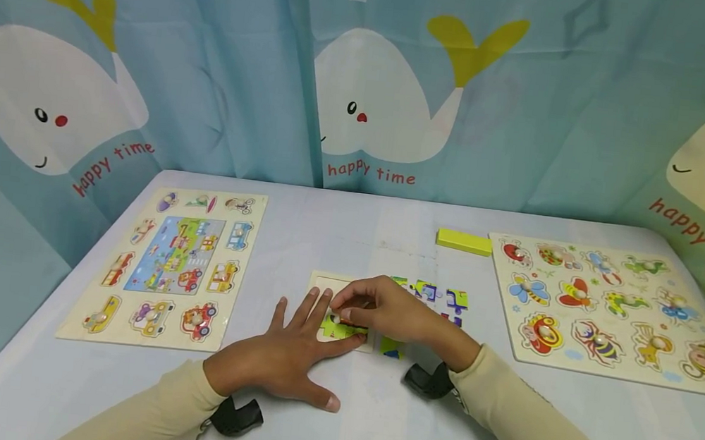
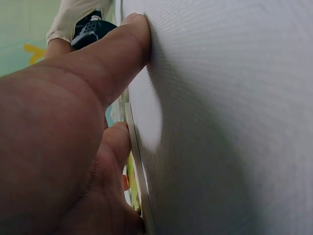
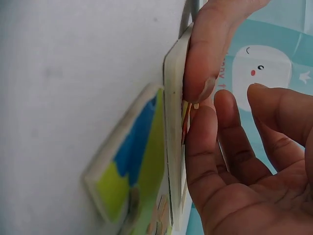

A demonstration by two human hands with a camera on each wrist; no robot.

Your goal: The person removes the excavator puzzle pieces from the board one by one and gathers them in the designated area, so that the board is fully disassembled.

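My left hand [image 1: 289, 352] lies with fingers spread over the near left part of a small puzzle board [image 1: 321, 281]. Its thumb [image 2: 124, 54] rests on the table. At the board, my right hand [image 1: 391, 312] is bent down with curled fingers. Its fingertips [image 3: 201, 132] hold a small red puzzle piece [image 3: 185, 128] at the board's surface, mostly hidden by the fingers. A yellow-green part of the puzzle [image 1: 338, 330] shows between the two hands. Loose blue, purple and green puzzle pieces [image 1: 457, 299] lie just right of the board; one blue-and-green piece [image 3: 134, 152] leans against its edge.
A large vehicle peg board [image 1: 251, 210] lies on the left of the table, and an insect peg board [image 1: 542, 364] on the right. A yellow block [image 1: 464, 242] stands at the back beside the insect board. Behind the table hangs a blue whale-print curtain [image 1: 243, 96].
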